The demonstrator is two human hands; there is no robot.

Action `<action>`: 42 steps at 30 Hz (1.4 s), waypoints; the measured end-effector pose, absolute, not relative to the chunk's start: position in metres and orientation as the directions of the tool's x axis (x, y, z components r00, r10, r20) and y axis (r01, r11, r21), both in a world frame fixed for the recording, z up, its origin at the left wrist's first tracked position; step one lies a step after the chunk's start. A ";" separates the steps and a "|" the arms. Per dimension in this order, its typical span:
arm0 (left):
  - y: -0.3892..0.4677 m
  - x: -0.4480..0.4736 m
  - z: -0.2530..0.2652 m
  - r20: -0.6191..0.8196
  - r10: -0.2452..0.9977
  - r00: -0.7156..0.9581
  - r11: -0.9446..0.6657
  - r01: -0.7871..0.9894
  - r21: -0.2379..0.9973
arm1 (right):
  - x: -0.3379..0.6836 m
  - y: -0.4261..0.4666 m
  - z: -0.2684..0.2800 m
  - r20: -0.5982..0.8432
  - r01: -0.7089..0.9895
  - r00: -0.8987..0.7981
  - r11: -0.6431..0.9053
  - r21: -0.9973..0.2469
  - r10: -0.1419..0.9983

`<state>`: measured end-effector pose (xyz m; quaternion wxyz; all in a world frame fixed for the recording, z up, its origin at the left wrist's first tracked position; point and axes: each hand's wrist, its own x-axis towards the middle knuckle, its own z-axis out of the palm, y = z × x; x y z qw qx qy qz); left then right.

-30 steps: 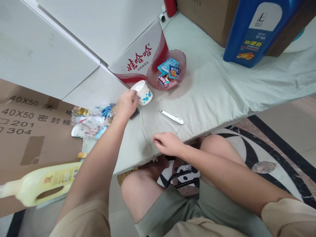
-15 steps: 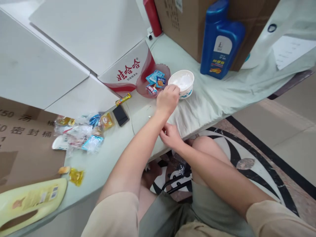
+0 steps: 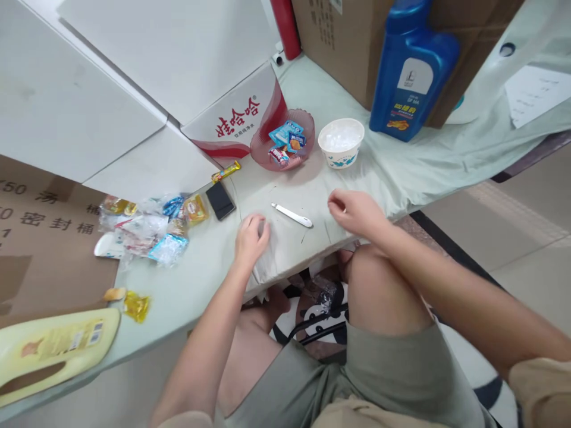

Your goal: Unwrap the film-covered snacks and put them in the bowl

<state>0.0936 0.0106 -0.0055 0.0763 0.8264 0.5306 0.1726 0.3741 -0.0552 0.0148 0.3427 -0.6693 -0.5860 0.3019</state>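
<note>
My left hand (image 3: 252, 239) rests over the table near its front edge, fingers bent and thumb apart, with nothing visible in it. To the right, my right hand (image 3: 357, 212) is curled into a loose fist; a small gap shows between thumb and forefinger, and no object is seen there. Between the two hands lies a slim white tool (image 3: 292, 215) with a rounded handle and a narrow tip, touched by neither. Beyond my right hand stands a white paper bowl (image 3: 341, 159) with a blue pattern, its inside holding something clear or white. Left of it, a pink glass bowl (image 3: 259, 151) contains several wrapped snacks.
A phone (image 3: 220, 200), a yellow snack stick (image 3: 226, 172) and a heap of wrappers (image 3: 147, 232) lie to the left. A yellow jug (image 3: 96, 333) is at the near left. At the back stand a blue bottle (image 3: 408, 89), a red cylinder (image 3: 285, 30) and cardboard boxes (image 3: 334, 59).
My left hand has left the paper bowl and come down to the left. My right hand has moved up and right, away from under the left forearm. The white tool is now uncovered.
</note>
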 end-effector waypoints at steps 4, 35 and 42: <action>0.001 0.061 -0.030 0.153 0.920 0.362 -0.391 0.884 0.257 | 0.403 -0.034 0.022 -0.058 0.871 0.172 -0.180 -0.458 0.983; 0.010 0.021 -0.016 0.006 0.999 -0.039 0.016 0.550 0.835 | 0.392 -0.024 -0.020 -0.006 0.994 0.068 -0.068 -0.088 0.998; 0.007 -0.124 0.023 0.200 0.885 -0.421 0.143 0.654 0.743 | 0.389 -0.021 -0.021 0.004 0.994 0.096 -0.096 -0.051 0.995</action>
